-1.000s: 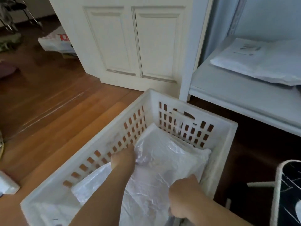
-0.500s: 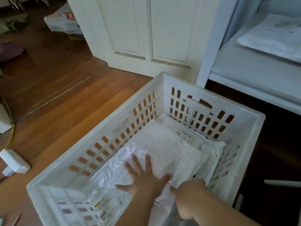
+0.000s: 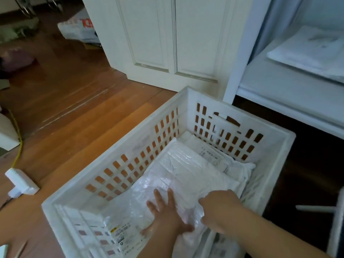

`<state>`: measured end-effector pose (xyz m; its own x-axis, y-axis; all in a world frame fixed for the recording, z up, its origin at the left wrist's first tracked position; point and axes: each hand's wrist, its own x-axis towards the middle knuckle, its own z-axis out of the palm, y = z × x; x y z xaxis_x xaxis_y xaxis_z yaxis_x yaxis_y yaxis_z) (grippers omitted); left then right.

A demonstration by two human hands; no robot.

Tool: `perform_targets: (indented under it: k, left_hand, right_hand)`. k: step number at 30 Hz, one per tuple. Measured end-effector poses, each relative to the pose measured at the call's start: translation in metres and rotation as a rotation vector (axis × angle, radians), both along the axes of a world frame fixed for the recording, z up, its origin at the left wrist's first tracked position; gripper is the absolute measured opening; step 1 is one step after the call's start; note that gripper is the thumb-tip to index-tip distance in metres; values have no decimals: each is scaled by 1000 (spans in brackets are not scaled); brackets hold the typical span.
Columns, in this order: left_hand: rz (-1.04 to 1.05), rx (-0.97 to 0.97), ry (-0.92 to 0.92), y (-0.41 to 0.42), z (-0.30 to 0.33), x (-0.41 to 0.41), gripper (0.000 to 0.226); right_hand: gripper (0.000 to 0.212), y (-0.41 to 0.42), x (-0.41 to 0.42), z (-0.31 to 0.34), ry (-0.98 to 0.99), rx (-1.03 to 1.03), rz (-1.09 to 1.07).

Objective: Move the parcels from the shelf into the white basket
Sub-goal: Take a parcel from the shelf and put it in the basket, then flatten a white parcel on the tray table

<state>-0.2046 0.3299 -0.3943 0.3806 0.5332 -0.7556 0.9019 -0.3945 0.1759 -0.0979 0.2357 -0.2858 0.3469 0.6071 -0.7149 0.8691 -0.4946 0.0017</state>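
The white basket [image 3: 240, 111] stands on the wooden floor with several white plastic parcels lying flat inside. The top parcel [image 3: 188, 168] is a crinkled white mailer. My left hand [image 3: 165, 213] presses flat on its near end, fingers spread and straight. My right hand [image 3: 219, 209] is beside it, fingers curled over the parcel's right edge and gripping it. Another white parcel [image 3: 309, 51] lies on the white shelf [image 3: 290, 90] at the upper right.
A cream panelled door [image 3: 167, 43] stands behind the basket. A white power adapter [image 3: 21, 183] with a yellow cable lies on the floor at left. A plastic bag [image 3: 78, 28] sits further back. A white rack edge [image 3: 335, 220] is at right.
My left hand let go of the parcel's edge and went flat on top of it. The parcel settled down into the basket. The view shifted left, then drew closer.
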Motion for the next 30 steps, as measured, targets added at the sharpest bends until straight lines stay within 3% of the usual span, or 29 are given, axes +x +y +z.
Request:
perform_targets:
  k: [6, 12, 16, 21, 26, 30]
  left_hand:
    - [-93, 116, -111, 3, 71, 49, 128]
    - [-418, 357, -442, -43, 200, 115, 98]
    - [-595, 395, -611, -106, 274, 148, 83]
    - [-640, 207, -752, -185, 315, 174, 75]
    - [-445, -123, -856, -253, 324, 203, 69]
    - [-384, -217, -919, -311, 323, 232, 55]
  right_hand:
    - [41, -31, 17, 53, -125, 123, -7]
    - [40, -112, 48, 125, -330, 422, -266]
    - [50, -190, 69, 164, -465, 460, -370]
    - [52, -277, 81, 208, -590, 494, -526]
    - [61, -365, 96, 213, -828, 576, -658]
    - [46, -429, 106, 206, -1028, 715, -705]
